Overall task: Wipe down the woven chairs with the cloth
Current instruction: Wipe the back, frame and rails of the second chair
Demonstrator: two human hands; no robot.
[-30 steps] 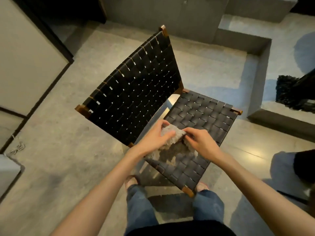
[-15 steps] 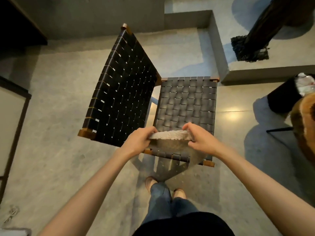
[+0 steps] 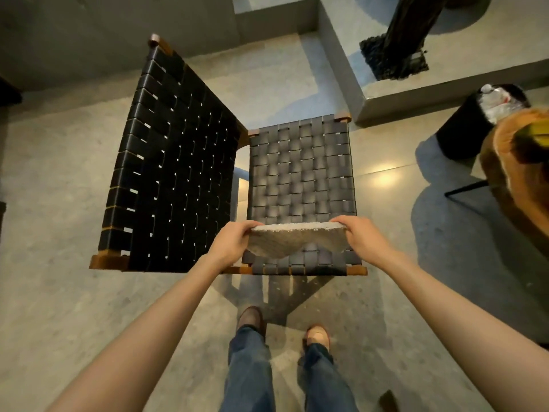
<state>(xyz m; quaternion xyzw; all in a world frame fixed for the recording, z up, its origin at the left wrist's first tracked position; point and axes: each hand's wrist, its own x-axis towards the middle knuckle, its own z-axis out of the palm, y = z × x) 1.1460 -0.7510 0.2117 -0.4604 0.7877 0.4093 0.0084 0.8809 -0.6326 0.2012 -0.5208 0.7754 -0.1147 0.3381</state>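
A woven chair (image 3: 300,173) of dark straps on a brown wooden frame stands on the floor in front of me, its tall backrest (image 3: 175,162) to the left of the seat. A fluffy grey cloth (image 3: 292,239) is stretched flat over the near part of the seat. My left hand (image 3: 230,243) grips the cloth's left end and my right hand (image 3: 361,237) grips its right end. The cloth's lower edge hangs down toward the seat's front rail.
A concrete step (image 3: 368,108) runs behind and right of the chair, with a dark trunk-like object (image 3: 398,43) on it. A black bin (image 3: 475,123) and a brown wooden piece (image 3: 517,173) stand at the right. My feet (image 3: 282,328) are on the polished floor just before the chair.
My hands have drawn apart, spreading the bunched cloth out wide. The view has swung round, so I now face the seat's front edge.
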